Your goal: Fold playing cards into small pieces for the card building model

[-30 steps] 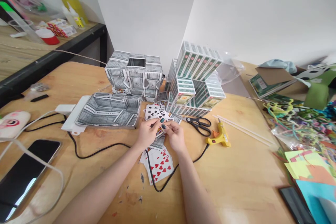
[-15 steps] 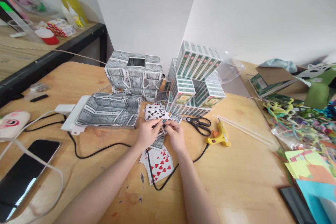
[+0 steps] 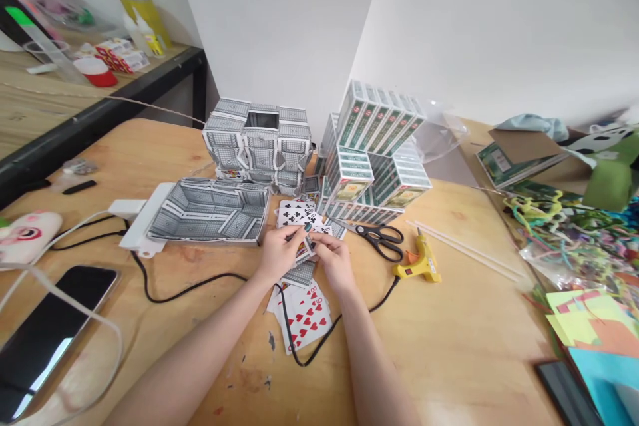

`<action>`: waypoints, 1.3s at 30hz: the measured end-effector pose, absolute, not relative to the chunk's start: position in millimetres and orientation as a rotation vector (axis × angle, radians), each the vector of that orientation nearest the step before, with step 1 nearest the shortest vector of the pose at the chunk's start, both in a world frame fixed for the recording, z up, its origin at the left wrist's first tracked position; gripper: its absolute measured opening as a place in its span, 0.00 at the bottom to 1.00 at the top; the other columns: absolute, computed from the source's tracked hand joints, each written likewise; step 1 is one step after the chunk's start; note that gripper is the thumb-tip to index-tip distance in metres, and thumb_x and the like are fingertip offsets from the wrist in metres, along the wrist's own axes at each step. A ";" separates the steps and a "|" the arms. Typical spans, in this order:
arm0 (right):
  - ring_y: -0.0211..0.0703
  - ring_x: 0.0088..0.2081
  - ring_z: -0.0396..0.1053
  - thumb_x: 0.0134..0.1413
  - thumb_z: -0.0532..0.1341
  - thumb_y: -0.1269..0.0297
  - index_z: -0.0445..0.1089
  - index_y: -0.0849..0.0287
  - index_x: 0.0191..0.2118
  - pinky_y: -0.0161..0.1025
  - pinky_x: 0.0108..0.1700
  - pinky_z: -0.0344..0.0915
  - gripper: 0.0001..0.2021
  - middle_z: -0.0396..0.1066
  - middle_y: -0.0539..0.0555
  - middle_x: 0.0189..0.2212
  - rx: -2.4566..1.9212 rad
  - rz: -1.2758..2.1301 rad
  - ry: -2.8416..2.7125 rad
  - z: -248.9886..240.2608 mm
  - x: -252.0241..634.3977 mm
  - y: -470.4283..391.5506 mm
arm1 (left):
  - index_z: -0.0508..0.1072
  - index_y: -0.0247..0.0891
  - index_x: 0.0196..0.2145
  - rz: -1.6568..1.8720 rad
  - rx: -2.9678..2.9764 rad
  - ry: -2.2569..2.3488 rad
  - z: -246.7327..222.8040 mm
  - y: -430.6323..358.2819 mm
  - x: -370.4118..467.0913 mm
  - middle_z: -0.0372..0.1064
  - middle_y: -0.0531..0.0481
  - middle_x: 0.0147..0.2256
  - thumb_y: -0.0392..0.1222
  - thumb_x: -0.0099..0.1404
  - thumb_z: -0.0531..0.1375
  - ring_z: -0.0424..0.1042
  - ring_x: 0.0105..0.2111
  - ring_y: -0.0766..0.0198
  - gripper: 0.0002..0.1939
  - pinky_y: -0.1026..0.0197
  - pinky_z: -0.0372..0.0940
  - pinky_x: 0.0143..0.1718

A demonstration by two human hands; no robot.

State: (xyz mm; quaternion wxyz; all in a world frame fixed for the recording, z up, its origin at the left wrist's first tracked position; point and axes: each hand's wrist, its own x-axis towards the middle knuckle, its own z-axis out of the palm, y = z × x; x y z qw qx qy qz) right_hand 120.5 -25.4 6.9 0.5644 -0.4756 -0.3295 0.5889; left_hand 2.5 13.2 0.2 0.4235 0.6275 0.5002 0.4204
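card (image 3: 304, 250) with a printed face shows between the two hands at the centre of the frame. the left hand (image 3: 279, 254) has thumb and fingers drawn to a narrow pinch at its upper left; the right hand (image 3: 335, 262) meets its right edge, fingertips bunched and also holding it. exactly how the digits overlap is hidden.

black-suited cards (image 3: 294, 213) lie face up just beyond the fingers, grey-backed cards (image 3: 298, 275) just below them, and heart cards (image 3: 310, 323) lower still, with a black cord (image 3: 292, 346) looping across these.

left of centre sits an open tray (image 3: 200, 210) lined with grey card backs; behind it, a taller patterned block (image 3: 259, 143) stands. boxed decks (image 3: 352, 176) are stacked right of that block. right of the hands lie scissors (image 3: 379, 239), then a yellow glue gun (image 3: 423, 263) near two white sticks (image 3: 466, 249). at lower left is a phone (image 3: 57, 329), with coloured paper (image 3: 599, 333) at lower right.
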 end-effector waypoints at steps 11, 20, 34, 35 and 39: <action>0.43 0.33 0.72 0.41 0.62 0.67 0.74 0.58 0.38 0.38 0.34 0.69 0.14 0.75 0.53 0.33 -0.986 1.516 -0.790 8.4 120.2 -28.1 | 0.77 0.33 0.30 1.043 1.433 1.269 2.6 15.3 1.6 0.75 0.50 0.27 0.46 0.58 0.57 0.70 0.27 0.64 0.14 0.67 0.63 0.26; 0.36 0.26 0.68 0.43 0.64 0.61 0.73 0.58 0.32 0.33 0.28 0.66 0.09 0.73 0.50 0.26 -1.065 1.446 -0.754 4.6 120.6 -25.7 | 0.76 0.33 0.32 1.099 1.679 1.318 3.8 8.7 2.9 0.74 0.49 0.28 0.44 0.60 0.55 0.70 0.27 0.66 0.13 0.68 0.62 0.30; 0.42 0.34 0.71 0.44 0.61 0.67 0.74 0.57 0.39 0.39 0.36 0.69 0.13 0.75 0.52 0.34 -0.992 1.485 -0.801 7.6 117.2 -27.4 | 0.77 0.32 0.30 1.070 1.423 1.259 3.2 15.8 1.6 0.74 0.51 0.26 0.45 0.59 0.56 0.70 0.27 0.65 0.14 0.67 0.62 0.26; 0.43 0.35 0.71 0.43 0.61 0.67 0.74 0.57 0.39 0.39 0.36 0.69 0.13 0.75 0.53 0.34 -0.988 1.490 -0.798 7.2 117.3 -27.8 | 0.77 0.32 0.30 1.069 1.428 1.258 3.7 16.0 1.5 0.74 0.50 0.26 0.45 0.59 0.56 0.70 0.27 0.65 0.14 0.67 0.62 0.27; 0.43 0.35 0.71 0.44 0.62 0.64 0.74 0.57 0.38 0.39 0.36 0.69 0.12 0.74 0.53 0.35 -1.001 1.467 -0.753 6.0 117.8 -28.6 | 0.77 0.33 0.31 1.085 1.511 1.272 5.8 14.4 2.0 0.74 0.50 0.28 0.45 0.60 0.56 0.71 0.29 0.64 0.14 0.67 0.63 0.29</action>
